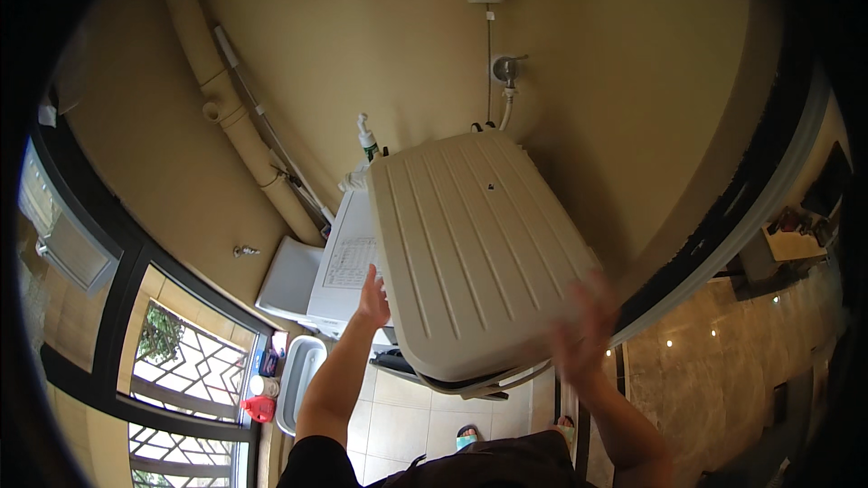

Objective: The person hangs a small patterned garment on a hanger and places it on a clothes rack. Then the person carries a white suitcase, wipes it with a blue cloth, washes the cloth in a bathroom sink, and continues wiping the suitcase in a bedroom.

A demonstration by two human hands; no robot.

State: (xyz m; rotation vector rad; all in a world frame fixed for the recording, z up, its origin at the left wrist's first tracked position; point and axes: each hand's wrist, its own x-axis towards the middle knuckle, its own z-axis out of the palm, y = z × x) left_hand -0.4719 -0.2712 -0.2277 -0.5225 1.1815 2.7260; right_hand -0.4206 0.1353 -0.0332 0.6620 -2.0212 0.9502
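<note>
A beige ribbed hard-shell suitcase (475, 237) lies tilted over a white washing machine (342, 244). Its near edge shows a dark gap, with a light strip curving below it. My left hand (374, 301) is upright at the suitcase's left side, thumb pointing up; its fingertips are partly hidden, so a firm hold is not certain. At the near right corner, my right hand (584, 335) is motion-blurred, fingers spread. Whether it touches the shell is unclear.
A tap (506, 70) with a hose is on the wall behind. A pump bottle (367, 139) stands behind the machine. To the left are a drainpipe (234, 122), a grey basin (300, 379) and a red bottle (259, 409). A dark door frame (705, 251) borders the right.
</note>
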